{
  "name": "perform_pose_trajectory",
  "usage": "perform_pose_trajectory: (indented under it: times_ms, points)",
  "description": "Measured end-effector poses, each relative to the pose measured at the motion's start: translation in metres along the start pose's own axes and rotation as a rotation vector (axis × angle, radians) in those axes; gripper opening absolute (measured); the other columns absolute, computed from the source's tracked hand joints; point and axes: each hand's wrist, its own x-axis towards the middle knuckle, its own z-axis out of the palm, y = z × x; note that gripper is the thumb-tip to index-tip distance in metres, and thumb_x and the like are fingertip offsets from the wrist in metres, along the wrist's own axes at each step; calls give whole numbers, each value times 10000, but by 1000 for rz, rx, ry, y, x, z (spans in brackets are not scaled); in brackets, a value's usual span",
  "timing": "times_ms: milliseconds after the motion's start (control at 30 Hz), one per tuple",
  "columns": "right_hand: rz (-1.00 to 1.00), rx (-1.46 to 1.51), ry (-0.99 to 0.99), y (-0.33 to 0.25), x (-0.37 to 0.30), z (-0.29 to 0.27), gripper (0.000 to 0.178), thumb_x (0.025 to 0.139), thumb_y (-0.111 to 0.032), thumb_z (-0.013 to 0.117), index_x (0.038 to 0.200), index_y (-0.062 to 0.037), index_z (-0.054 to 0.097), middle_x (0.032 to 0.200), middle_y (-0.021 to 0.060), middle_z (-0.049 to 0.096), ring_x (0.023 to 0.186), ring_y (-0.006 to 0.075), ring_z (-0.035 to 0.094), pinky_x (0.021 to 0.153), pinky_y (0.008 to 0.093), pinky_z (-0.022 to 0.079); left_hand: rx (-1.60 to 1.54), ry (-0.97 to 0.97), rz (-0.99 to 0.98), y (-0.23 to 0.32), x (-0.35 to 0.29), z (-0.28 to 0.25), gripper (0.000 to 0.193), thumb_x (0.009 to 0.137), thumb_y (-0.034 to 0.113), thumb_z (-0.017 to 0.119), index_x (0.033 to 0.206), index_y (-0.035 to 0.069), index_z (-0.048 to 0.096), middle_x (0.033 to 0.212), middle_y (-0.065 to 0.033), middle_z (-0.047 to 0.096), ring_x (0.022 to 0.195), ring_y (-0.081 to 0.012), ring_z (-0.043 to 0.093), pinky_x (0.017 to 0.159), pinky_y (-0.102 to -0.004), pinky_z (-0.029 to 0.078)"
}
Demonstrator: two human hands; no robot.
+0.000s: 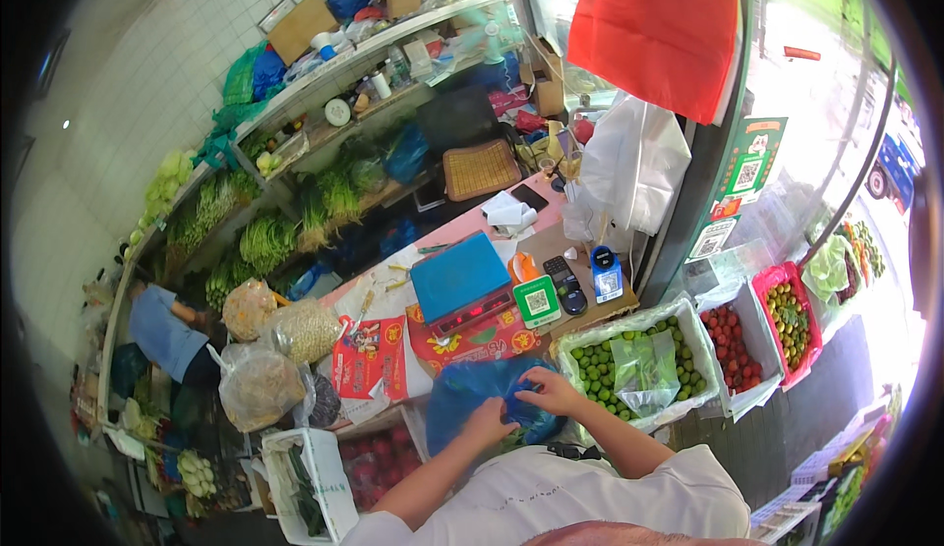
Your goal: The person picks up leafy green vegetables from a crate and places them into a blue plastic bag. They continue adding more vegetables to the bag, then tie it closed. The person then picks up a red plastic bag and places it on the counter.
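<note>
A large blue plastic bag (454, 401) is right in front of me, below the counter's near edge, with its contents hidden. My left hand (488, 422) is closed on the bag's gathered top. Just right of it, my right hand (551, 392) pinches another bit of the same blue plastic, thumb and fingers together. Beyond the bag stands a weighing scale (462, 279) with a blue top and red lit digits. It rests on a red printed sheet (484, 342). To the right of my right hand is a white box of green limes (592, 374) with a clear bag on top.
Crates of red fruit (737, 349) and yellow-green fruit (788, 318) continue rightward. A card terminal (565, 286) and green code sign (536, 301) stand beside the scale. Filled clear bags (258, 389) sit left. A person in blue (167, 330) bends near vegetable shelves (265, 239).
</note>
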Motion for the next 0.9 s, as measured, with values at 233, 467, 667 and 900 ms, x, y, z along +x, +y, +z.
perform_pose_trajectory:
  times_ms: [233, 467, 667, 900]
  points:
    - [131, 15, -106, -11, 0, -3, 277, 914, -237, 789, 1124, -82, 695, 1037, 23, 629, 839, 93, 616, 744, 251, 526, -13, -90, -78, -17, 1, 6, 364, 826, 391, 782, 911, 48, 694, 936, -182, 711, 935, -393, 676, 809, -487, 538]
    - [416, 148, 38, 29, 5, 1, 319, 971, -339, 706, 1038, -28, 683, 837, 48, 646, 705, 136, 621, 649, 311, 515, -56, -306, -210, -10, 4, -37, 723, 844, 728, 621, 816, 18, 758, 918, -208, 736, 915, -391, 703, 825, -472, 541]
    - [761, -76, 99, 74, -33, 1, 373, 973, -395, 661, 903, -30, 685, 770, 101, 651, 725, 240, 656, 670, 378, 513, -448, 7, -293, -66, 18, -14, 484, 884, 485, 718, 769, 18, 774, 753, -132, 725, 706, -239, 677, 721, -364, 520]
    - [-256, -629, -46, -56, -3, 16, 195, 845, -214, 686, 838, -19, 681, 926, 176, 668, 1039, 344, 629, 850, 441, 524, -801, -113, -332, -62, 40, -7, 222, 930, 209, 694, 912, 9, 788, 882, -85, 760, 824, -163, 686, 759, -299, 522]
